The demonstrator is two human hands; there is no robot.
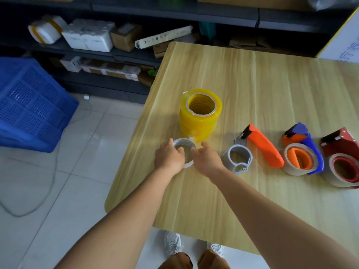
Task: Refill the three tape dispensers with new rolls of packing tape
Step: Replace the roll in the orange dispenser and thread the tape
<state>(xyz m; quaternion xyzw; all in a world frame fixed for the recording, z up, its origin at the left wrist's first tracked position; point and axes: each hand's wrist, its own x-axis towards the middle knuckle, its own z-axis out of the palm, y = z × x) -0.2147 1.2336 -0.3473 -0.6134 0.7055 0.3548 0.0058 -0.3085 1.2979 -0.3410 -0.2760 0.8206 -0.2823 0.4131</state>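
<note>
Blue crate (29, 101): stands on the tiled floor, left of the wooden table (252, 90).
Left hand (169, 158): fingers curled round the left side of an empty grey tape core (184, 147), which it grips near the table's left edge.
Yellow stack of new tape rolls (199, 114): upright on the table, just behind the core and both hands.
Right hand (208, 158): fingers loosely spread beside the core's right side; whether they touch it cannot be told.
Grey spool part (238, 159): lies on the table just right of the right hand.
Orange dispenser (265, 145): lies without a roll, beside the grey part.
Blue-and-orange dispenser (303, 150): holds a worn core.
Red dispenser (342, 158): at the right edge, likewise holding a worn core.
</note>
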